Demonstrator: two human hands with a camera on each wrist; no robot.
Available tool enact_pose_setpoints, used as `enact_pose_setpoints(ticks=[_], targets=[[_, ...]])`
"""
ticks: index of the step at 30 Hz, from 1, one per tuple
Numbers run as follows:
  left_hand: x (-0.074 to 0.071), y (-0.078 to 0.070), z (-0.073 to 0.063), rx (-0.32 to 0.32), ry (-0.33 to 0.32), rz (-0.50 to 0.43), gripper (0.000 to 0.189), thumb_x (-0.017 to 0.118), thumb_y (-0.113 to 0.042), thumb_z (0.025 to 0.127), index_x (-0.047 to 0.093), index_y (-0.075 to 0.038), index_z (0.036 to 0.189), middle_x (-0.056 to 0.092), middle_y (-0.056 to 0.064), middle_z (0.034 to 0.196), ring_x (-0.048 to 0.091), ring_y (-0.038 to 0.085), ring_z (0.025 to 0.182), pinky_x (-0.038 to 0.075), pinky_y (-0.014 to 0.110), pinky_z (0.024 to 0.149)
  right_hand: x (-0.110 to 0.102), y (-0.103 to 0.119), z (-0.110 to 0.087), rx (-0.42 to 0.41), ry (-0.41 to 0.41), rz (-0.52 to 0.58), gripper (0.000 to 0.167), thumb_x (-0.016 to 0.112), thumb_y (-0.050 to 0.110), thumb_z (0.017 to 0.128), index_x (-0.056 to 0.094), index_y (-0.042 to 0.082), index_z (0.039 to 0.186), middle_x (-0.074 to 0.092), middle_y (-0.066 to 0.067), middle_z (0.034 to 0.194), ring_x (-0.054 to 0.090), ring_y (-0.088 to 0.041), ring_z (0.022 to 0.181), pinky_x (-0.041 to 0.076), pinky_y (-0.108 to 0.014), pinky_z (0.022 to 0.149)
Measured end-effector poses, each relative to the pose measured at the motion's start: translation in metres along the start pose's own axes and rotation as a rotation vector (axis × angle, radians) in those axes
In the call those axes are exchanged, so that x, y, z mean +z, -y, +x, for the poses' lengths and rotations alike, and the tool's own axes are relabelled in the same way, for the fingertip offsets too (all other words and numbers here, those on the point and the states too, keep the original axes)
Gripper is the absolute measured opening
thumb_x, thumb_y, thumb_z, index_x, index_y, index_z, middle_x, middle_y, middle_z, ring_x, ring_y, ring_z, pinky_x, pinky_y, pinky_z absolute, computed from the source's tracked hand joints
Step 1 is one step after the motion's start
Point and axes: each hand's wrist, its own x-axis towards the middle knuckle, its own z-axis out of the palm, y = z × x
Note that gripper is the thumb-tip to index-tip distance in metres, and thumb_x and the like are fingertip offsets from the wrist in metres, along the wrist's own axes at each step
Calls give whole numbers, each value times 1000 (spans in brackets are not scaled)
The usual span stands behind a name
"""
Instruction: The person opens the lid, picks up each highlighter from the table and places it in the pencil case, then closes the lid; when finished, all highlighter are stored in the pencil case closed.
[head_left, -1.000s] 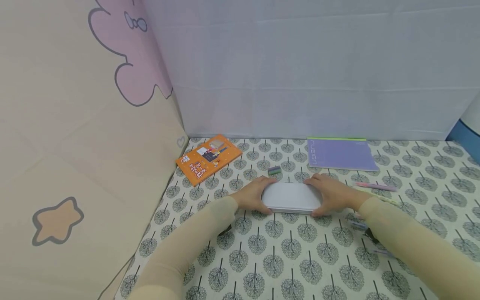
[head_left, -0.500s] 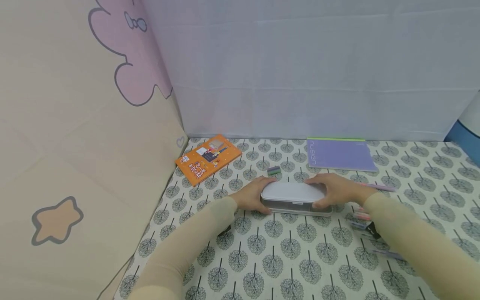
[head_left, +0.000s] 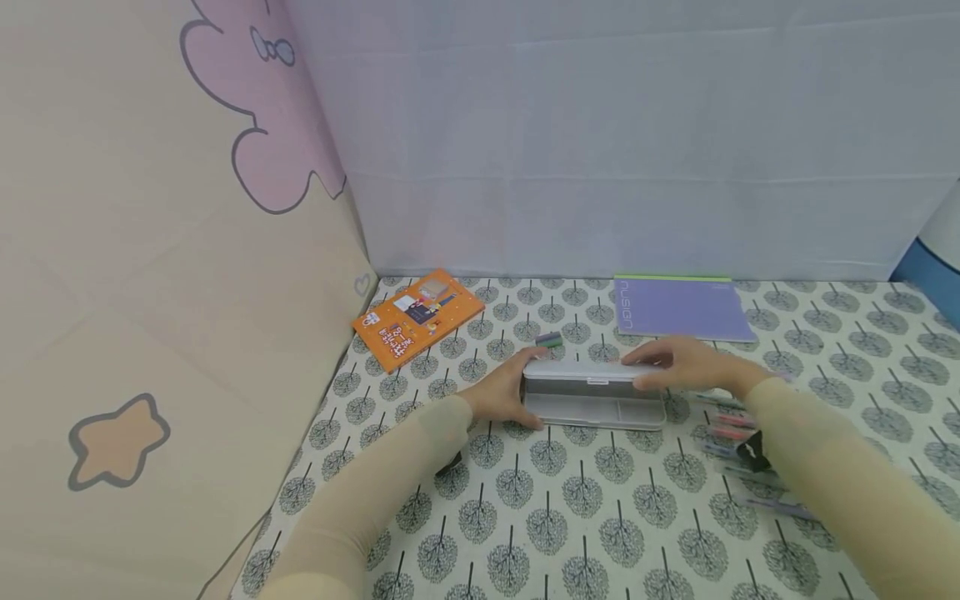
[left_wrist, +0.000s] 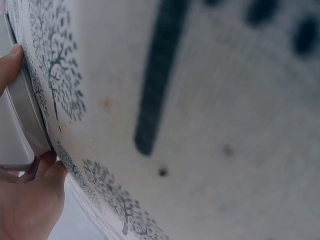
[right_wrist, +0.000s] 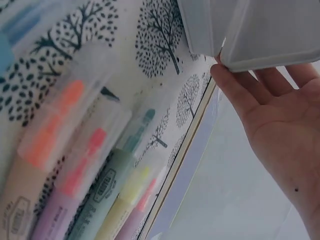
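Observation:
A white pencil case (head_left: 581, 409) stands at the middle of the cloth, its hinged lid (head_left: 566, 369) tilted up and back. Part of the bare inside, with a small divider, shows in the head view. My left hand (head_left: 501, 392) grips the left end, thumb in front and fingers behind; the left wrist view also has this hand (left_wrist: 30, 207) around the case's end (left_wrist: 17, 130). At the lid's right end, my right hand (head_left: 690, 367) holds the edge between thumb and fingers. In the right wrist view, the fingers of the right hand (right_wrist: 280, 132) reach behind the lid (right_wrist: 275, 35).
Several highlighters (right_wrist: 75, 182) and pens lie to the right, partly under the right forearm. A small green-grey eraser-like block (head_left: 549, 340) sits behind the case. An orange book (head_left: 418, 318) lies back left, a purple notebook (head_left: 682, 310) back right. Patterned cloth (head_left: 547, 533) covers the table.
The right hand has moved up and back, swinging the lid from lying down to tilted back, so the case's inside shows. The left hand has stayed on the left end.

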Motion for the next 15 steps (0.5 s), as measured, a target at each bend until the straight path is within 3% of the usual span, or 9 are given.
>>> enact_pose_setpoints(ticks=[5, 8, 11, 15], targets=[[1, 3, 1, -3, -17, -21, 137, 95, -29, 55, 2, -23, 155, 22, 10, 159, 31, 28, 143, 26, 44, 119, -10, -3, -7, 89, -12, 78, 45, 63, 44, 91, 64, 17, 126, 60, -13, 133, 54, -38, 123, 44, -58, 101], [2, 4, 2, 5, -20, -34, 142, 95, -28, 55, -6, -26, 155, 22, 10, 159, 30, 28, 143, 24, 42, 120, -15, -5, -9, 126, -40, 116, 44, 59, 45, 93, 65, 15, 125, 64, -13, 126, 59, -35, 115, 45, -59, 99], [3, 6, 3, 20, -28, -54, 147, 96, -25, 53, -11, -29, 154, 28, 8, 156, 33, 26, 142, 24, 40, 120, -18, -7, -10, 172, -69, 165, 51, 57, 47, 94, 61, 10, 128, 66, -14, 121, 62, -31, 108, 45, -60, 98], [3, 4, 2, -1, -32, -75, 155, 96, -26, 51, -24, -39, 149, 19, 9, 160, 29, 25, 144, 20, 39, 121, -21, -8, -9, 221, -94, 219, 62, 53, 50, 95, 54, 3, 134, 62, -21, 126, 64, -31, 106, 40, -66, 99]])
